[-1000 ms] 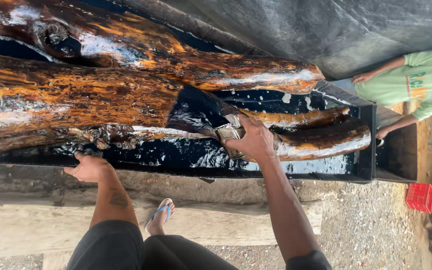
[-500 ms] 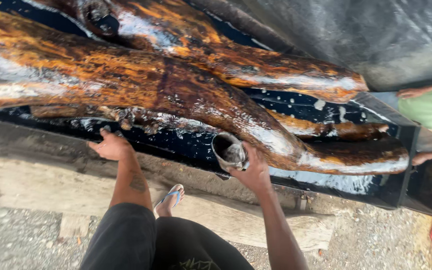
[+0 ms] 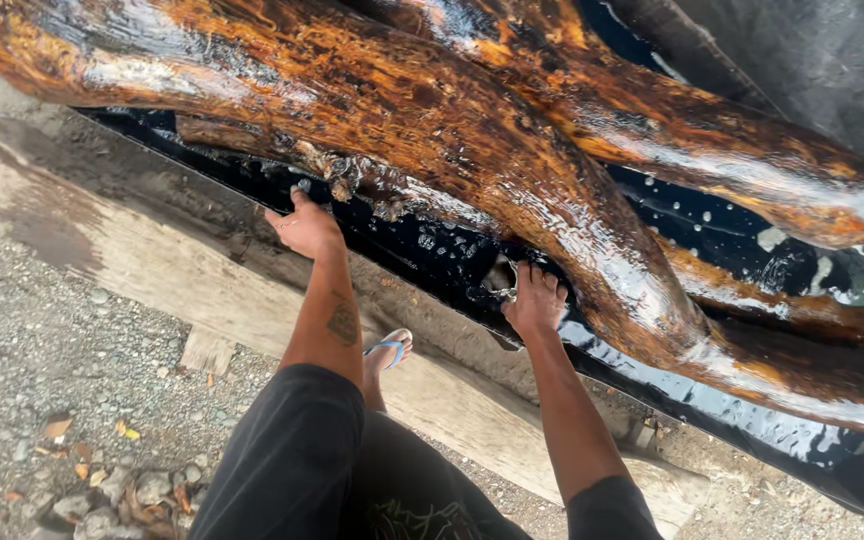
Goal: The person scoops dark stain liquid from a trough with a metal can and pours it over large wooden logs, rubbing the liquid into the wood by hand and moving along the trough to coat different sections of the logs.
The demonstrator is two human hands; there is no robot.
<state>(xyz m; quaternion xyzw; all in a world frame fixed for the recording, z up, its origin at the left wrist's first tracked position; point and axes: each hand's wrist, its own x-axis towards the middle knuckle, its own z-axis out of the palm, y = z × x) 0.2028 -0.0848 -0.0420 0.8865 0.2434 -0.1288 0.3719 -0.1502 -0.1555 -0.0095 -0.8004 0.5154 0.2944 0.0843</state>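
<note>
Small metal cup [image 3: 499,277]: held by the right hand [image 3: 535,303] against the underside of the large wet log [image 3: 432,120], just above the black liquid in the trough [image 3: 752,400]. Only part of the cup shows; its contents cannot be told.

Right hand: arm extended forward from the body, wrist straight, fingers [image 3: 542,285] curled narrow around the cup, knuckles up against the log's lower face.

Left hand [image 3: 307,228]: arm reaching forward and slightly left of the log's middle, forearm showing a dark mark near the wrist. The fingers are spread fairly wide and holding nothing, their tips touching the rough lower edge of the log where bark hangs ragged.

Log: glossy, orange-brown with black streaks, lying diagonally across the trough from upper left to lower right. A second log [image 3: 712,140] lies behind it, similarly wet.

Trough: black-lined, long, holding dark liquid with pale flecks beneath the log.

Below the log, on the near side: a pale timber plank [image 3: 82,230] borders the trough, then gravel ground [image 3: 42,350]. A foot in a blue sandal [image 3: 388,352] stands on the plank, beneath the log and between the two arms.
</note>
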